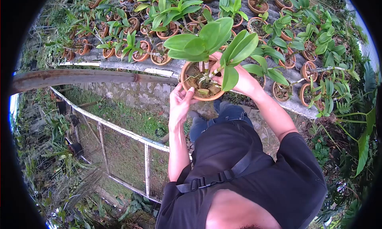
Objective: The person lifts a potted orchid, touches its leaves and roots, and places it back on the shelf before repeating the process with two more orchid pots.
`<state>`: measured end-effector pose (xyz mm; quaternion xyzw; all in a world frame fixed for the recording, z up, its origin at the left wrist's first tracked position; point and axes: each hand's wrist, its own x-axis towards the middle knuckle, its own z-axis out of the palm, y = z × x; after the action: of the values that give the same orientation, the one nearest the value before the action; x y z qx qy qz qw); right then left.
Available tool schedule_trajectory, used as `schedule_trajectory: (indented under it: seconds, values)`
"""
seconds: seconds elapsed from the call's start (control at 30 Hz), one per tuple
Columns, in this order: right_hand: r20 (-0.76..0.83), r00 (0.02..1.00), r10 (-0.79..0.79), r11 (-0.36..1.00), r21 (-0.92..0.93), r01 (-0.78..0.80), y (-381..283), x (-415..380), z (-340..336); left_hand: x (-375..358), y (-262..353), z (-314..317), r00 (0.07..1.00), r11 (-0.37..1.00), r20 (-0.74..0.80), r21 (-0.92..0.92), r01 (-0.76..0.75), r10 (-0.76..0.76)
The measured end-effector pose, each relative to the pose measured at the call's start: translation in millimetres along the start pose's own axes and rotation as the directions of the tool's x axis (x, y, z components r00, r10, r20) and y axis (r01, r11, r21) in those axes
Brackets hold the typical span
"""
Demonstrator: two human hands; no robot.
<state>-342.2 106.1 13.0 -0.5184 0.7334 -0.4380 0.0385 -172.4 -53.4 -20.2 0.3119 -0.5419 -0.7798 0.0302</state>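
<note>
A round terracotta pot (pixel 184 75) holds an orchid plant (pixel 195 45) with broad green leaves, pale stem bases and thin roots. Chunks of brown potting material (pixel 203 92) lie inside it. My left hand (pixel 181 101) grips the near left side of the pot, its thumb over the rim. From the right, my right hand (pixel 238 81) reaches into the pot, with its fingers closed around the base of the orchid's stems. Leaves hide part of that hand, so the exact grip of each fingertip is not visible.
Several potted orchids (pixel 161 53) crowd a grey corrugated bench (pixel 95 57) beyond my hands. A bamboo pole (pixel 95 76) runs in from the left. Below it stands a white-framed mesh panel (pixel 147 169) over grass, with dense plants (pixel 350 129) at the right.
</note>
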Motion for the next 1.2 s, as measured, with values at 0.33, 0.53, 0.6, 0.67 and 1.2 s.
schedule_trajectory:
  seconds: [0.33, 0.53, 0.6, 0.67, 1.2]
  values:
    - [0.095, 0.978, 0.185, 0.968, 0.156, -0.198, 6, 4, 8, -5, 7, 1, 0.999, 1.0, -0.038, -0.018, -0.019, 0.018]
    - [0.056, 0.983, 0.174, 0.909, 0.375, -0.183, 1, -1, -1, -11, 11, 1, 0.998, 0.995, -0.047, -0.096, -0.038, 0.034]
    - [0.077, 0.974, 0.214, 0.863, 0.453, -0.225, -9, -3, -9, -13, 9, -1, 0.994, 0.987, -0.008, -0.119, -0.11, 0.11]
    - [0.061, 0.984, 0.164, 0.899, 0.402, -0.175, -15, -3, -19, -15, 11, -1, 0.988, 0.966, 0.035, -0.216, -0.141, 0.152]
    - [0.091, 0.987, 0.136, 0.988, 0.058, -0.142, -38, -4, -24, 3, -9, -23, 0.996, 0.985, -0.071, -0.161, -0.07, 0.059]
